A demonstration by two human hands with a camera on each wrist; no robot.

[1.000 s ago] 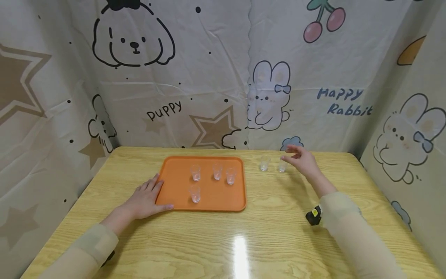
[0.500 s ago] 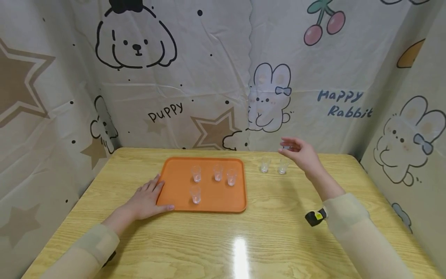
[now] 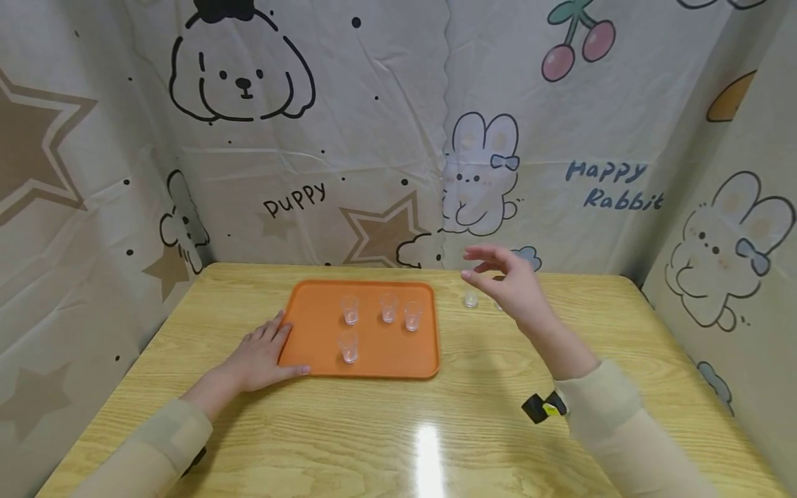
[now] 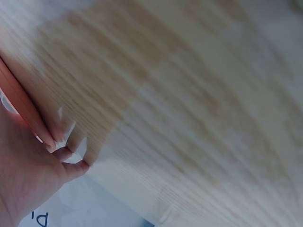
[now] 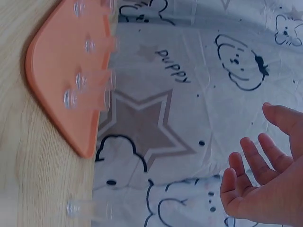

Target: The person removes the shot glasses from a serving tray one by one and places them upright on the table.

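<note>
Several small clear shot glasses [image 3: 350, 311] stand upright on an orange tray [image 3: 380, 365]. At the tray's left side, my left hand [image 3: 258, 356] touches the rim, thumb along the near corner and fingers on the left edge. My right hand [image 3: 507, 287] hovers in the air right of the tray, holding nothing, its fingers loosely bent and apart from the thumb. Below it, one shot glass [image 3: 470, 300] stands on the table. A second glass beside that one is mostly hidden by the hand. The right wrist view shows a glass [image 5: 90, 209] away from the fingers.
Everything stands on a wood-grain table [image 3: 349, 429]. A cartoon-printed cloth [image 3: 373, 138] hangs behind its far edge and along both sides. A black wrist camera [image 3: 537, 408] sits under the right sleeve.
My right hand rises from over the farther right glass, then shifts left to above the pair on the table. The left hand, tray and glasses stay put.
</note>
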